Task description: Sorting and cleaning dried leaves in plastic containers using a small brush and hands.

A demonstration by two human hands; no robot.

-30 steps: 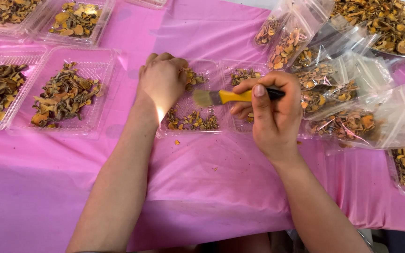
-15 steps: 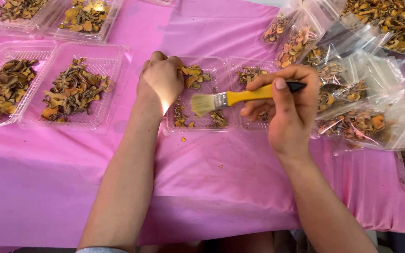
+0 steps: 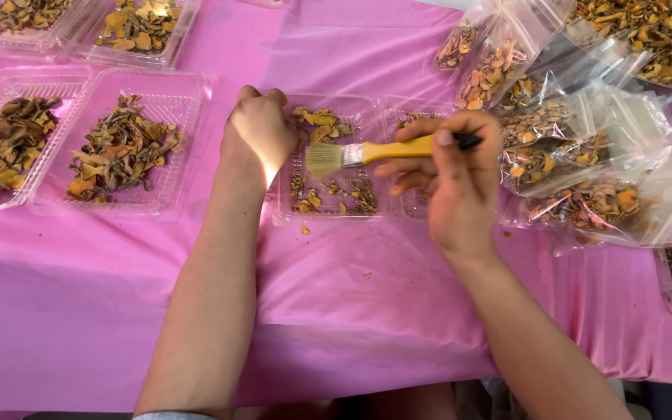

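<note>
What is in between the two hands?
In the head view, the pale bristles of the yellow-handled brush lie between the left hand and right hand, over a clear tray holding dried orange-brown pieces.

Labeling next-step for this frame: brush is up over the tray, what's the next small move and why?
Probably lower the brush and sweep its bristles across the clear tray. The right hand holds it just above the dried pieces, bristles pointing at the left hand, which rests on the tray's left edge.
</note>
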